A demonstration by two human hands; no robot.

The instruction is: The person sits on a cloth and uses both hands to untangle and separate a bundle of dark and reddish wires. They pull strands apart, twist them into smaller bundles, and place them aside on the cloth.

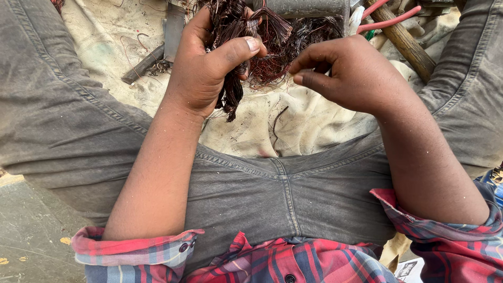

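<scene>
Wire bundle (246,31), dark coppery, sits clenched in your left hand (201,68); your right hand (348,71) pinches strands pulled from its tangled side, just beside that grip.

Wire bundle (246,31) top cut off, apparently.

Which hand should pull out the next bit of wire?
Probably the right hand: its fingertips already pinch at thin strands beside the wire bundle, while the left hand is wrapped around that bundle, steadying it.
</scene>
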